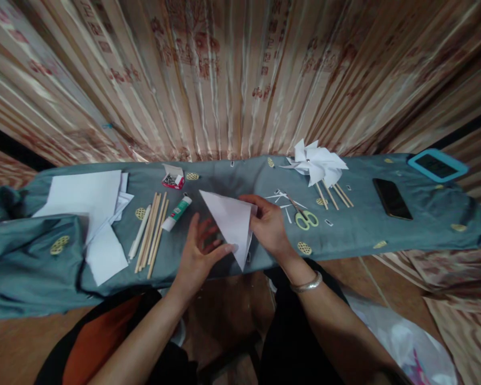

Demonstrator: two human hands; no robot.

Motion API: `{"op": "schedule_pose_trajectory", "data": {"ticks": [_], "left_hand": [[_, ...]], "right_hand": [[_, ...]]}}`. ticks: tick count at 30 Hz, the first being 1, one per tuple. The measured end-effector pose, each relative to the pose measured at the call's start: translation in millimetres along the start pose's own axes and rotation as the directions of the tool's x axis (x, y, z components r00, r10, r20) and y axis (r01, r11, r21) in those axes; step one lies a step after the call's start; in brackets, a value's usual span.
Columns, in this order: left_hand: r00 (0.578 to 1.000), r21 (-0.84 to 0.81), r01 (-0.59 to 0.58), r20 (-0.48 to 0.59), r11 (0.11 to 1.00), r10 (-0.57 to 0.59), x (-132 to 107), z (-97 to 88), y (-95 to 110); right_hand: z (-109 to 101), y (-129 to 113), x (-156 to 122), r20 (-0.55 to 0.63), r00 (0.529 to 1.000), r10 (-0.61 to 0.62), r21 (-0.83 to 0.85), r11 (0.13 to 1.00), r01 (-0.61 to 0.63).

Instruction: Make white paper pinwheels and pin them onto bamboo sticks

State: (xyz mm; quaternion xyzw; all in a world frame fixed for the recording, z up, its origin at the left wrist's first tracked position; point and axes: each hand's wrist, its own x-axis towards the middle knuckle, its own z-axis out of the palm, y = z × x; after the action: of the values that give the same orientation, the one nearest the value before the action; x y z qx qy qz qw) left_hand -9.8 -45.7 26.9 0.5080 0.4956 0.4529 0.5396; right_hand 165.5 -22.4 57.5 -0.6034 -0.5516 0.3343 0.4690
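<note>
Above the gray-green cloth (364, 233), the folded white paper (229, 215) is pinched at its right edge by the right hand (268, 224), left hand (200, 258) fingers spread, thumb at lower left edge; one-sided grip could let the fold skew.

We view a dimly lit, muted scene, its light source hard to place. Pale streaks of sheen run down the curtain (232, 80), and the folded paper (230, 214) stands out among the brightest surfaces. Soft shadow dulls the grey-green cloth (364, 230) behind the paper – and deeper shade covers the floor (212, 315) below. We note wide-angle distortion – straight lines splay outward, and fine detail softens toward the edges.
</note>
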Motion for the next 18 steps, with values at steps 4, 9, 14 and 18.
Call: {"op": "schedule_pose_trajectory", "data": {"ticks": [4, 9, 14, 18], "left_hand": [[0.797, 0.631, -0.535, 0.158, 0.561, 0.583, 4, -11.6, 3], [0.602, 0.697, -0.712, 0.543, 0.087, 0.585, -4, -2.5, 11], [0.637, 0.696, -0.710, 0.568, 0.110, 0.521, -3, -5.1, 5], [0.642, 0.695, -0.709, 0.566, 0.118, 0.517, 2, -20.6, -5]], "right_hand": [[-3, 10, -6, 0.055, 0.978, -0.202, -0.377, 0.903, 0.208], [7, 23, -18, 0.188, 0.916, -0.353, -0.397, 0.826, 0.400], [-3, 31, -12, 0.181, 0.914, -0.362, -0.471, 0.784, 0.404], [-21, 40, -13, 0.300, 0.877, -0.374, -0.614, 0.628, 0.478]]}}
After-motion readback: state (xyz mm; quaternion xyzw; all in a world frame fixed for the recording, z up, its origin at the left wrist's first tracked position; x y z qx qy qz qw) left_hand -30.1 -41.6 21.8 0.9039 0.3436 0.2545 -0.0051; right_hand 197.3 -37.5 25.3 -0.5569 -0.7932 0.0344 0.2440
